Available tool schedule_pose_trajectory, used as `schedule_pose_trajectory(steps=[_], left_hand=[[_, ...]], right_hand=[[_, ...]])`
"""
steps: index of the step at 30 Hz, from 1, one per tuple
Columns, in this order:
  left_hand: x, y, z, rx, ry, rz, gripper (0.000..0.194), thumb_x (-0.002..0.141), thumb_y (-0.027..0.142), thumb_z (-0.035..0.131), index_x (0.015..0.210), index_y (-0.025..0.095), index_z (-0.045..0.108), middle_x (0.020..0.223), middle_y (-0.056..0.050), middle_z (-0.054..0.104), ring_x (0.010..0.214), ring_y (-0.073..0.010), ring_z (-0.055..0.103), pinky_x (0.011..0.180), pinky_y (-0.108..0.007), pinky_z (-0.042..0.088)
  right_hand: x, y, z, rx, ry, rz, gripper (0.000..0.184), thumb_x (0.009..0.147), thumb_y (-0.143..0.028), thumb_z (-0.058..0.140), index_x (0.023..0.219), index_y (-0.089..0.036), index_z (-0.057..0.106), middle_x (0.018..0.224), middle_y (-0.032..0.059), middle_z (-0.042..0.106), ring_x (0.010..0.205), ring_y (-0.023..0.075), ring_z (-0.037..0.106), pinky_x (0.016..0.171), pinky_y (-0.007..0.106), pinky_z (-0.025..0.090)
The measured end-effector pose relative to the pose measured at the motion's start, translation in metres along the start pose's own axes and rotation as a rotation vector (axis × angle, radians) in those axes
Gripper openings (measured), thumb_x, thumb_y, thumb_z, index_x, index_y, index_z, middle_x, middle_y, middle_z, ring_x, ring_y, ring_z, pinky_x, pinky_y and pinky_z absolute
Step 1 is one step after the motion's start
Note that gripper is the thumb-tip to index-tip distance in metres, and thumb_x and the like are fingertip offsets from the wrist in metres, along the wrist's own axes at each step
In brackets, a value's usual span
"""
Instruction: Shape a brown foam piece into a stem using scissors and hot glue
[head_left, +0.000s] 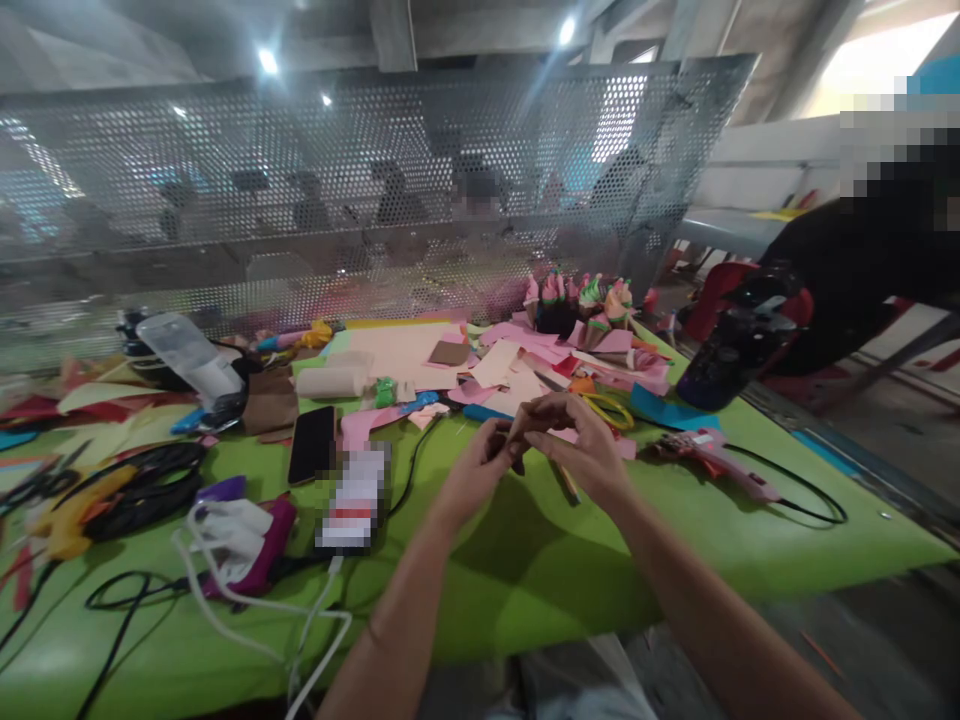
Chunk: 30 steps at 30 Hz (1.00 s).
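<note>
Two bare hands meet above the green table (547, 600): the left hand (480, 472) and right hand (583, 450) have fingers curled, tips together, and blur hides whether they pinch anything. A thin stick (568, 484) lies just below the right hand. Beyond, pink paper scraps (536, 348) spread out; farther, swirl-topped cones (590, 292) stand before a perforated screen (337, 180).

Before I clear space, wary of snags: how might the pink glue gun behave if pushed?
The pink glue gun is probably rigid, given its hard-looking body. Its black cord may tug. Its uneven shape seems unlikely to roll.
</note>
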<state>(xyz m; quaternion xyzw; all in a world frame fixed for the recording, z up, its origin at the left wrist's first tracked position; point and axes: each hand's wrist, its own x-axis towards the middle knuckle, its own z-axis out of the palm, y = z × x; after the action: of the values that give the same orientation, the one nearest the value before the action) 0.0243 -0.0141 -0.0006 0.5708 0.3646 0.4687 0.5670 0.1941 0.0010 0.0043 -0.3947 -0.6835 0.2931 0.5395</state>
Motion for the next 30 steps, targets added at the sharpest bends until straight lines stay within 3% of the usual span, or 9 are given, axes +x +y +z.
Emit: schedule_pose_trajectory(steps=[4,7,11,19,24,30], left_hand=[[-0.001,0.001,0.002,-0.001,-0.025,-0.02,0.045,0.076,0.057,0.071,0.095,0.019,0.055,0.075,0.001,0.058,0.067,-0.0127,0.055,0.066,-0.026,0.043],[-0.002,0.003,0.0,0.079,-0.026,-0.049,0.043,0.082,0.058,0.062,0.099,0.018,0.057,0.072,0.001,0.058,0.066,-0.0129,0.053,0.063,-0.026,0.039],[-0.003,0.003,-0.005,0.189,0.007,-0.058,0.036,0.089,0.054,0.05,0.088,0.018,0.057,0.067,0.001,0.059,0.059,-0.0118,0.044,0.058,-0.026,0.032],[-0.003,0.005,-0.005,0.194,-0.019,-0.062,0.03,0.087,0.048,0.054,0.081,0.019,0.057,0.065,0.002,0.057,0.062,-0.0126,0.045,0.062,-0.026,0.033],[-0.001,-0.001,-0.004,0.161,-0.018,-0.079,0.029,0.085,0.048,0.058,0.082,0.019,0.055,0.068,0.001,0.058,0.064,-0.013,0.048,0.064,-0.026,0.035],[0.0,-0.001,-0.004,0.214,-0.006,-0.056,0.024,0.086,0.043,0.057,0.081,0.019,0.055,0.068,0.001,0.058,0.066,-0.014,0.05,0.065,-0.027,0.037]], right_hand=[[0.0,-0.003,0.0,0.02,0.01,-0.05,0.011,0.08,-0.03,0.072,0.079,-0.023,0.063,0.097,0.0057,0.068,0.091,0.0222,0.062,0.08,0.036,0.05],[0.001,-0.004,-0.001,0.038,0.047,-0.052,0.015,0.079,-0.031,0.072,0.071,-0.023,0.063,0.095,0.0058,0.068,0.093,0.0223,0.062,0.081,0.036,0.05],[0.002,0.001,-0.006,0.092,0.125,0.007,0.015,0.077,-0.033,0.074,0.072,-0.023,0.065,0.092,0.0049,0.067,0.089,0.0215,0.062,0.08,0.035,0.05],[0.001,0.007,-0.008,0.146,0.132,0.094,0.021,0.079,-0.042,0.072,0.079,-0.023,0.063,0.091,0.0064,0.067,0.086,0.0237,0.062,0.074,0.037,0.052],[0.001,0.007,-0.006,0.191,0.161,0.125,0.022,0.078,-0.041,0.072,0.076,-0.022,0.06,0.089,0.0042,0.064,0.083,0.0205,0.06,0.073,0.034,0.051],[0.0,0.005,-0.005,0.207,0.18,0.133,0.02,0.077,-0.038,0.074,0.075,-0.023,0.062,0.097,0.0056,0.066,0.091,0.0234,0.061,0.079,0.038,0.051]])
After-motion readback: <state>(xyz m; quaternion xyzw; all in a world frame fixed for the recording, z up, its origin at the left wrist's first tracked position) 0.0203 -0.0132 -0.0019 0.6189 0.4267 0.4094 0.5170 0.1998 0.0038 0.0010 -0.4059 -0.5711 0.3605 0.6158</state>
